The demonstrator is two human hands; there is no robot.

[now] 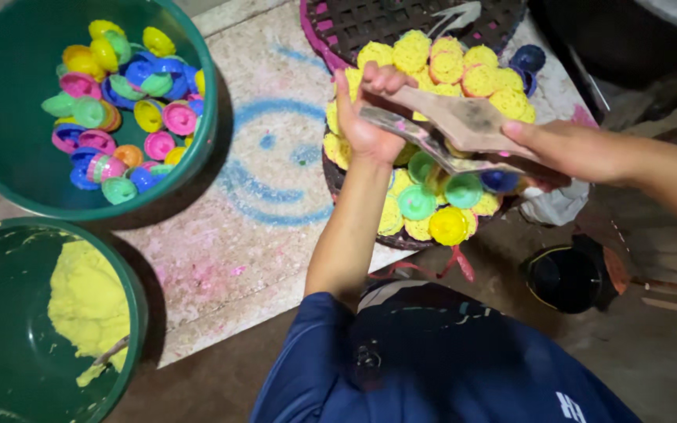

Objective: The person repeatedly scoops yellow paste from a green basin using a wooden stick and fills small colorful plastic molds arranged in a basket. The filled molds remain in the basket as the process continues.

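Left hand: fingers clamped on flat scrapers.
Right hand: fingers clamped on scrapers' far end.
Advice: keep strokes level above the filled moulds.

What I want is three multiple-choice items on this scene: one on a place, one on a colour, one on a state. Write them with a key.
1. Where does the yellow dough lie?
A. In the lower green tub
B. On the stone slab
C. In the tub of coloured cups

2. What colour is the face drawn on the slab?
A. Pink
B. Blue
C. White

3. How is the left hand?
A. Open and flat on the slab
B. Dipped in the dough
C. Closed on the ends of two flat wooden pieces

Key:
1 A: the yellow dough sits inside the lower green tub.
2 B: the drawn face on the slab is in blue lines.
3 C: the left hand has its fingers curled over the flat wooden pieces.
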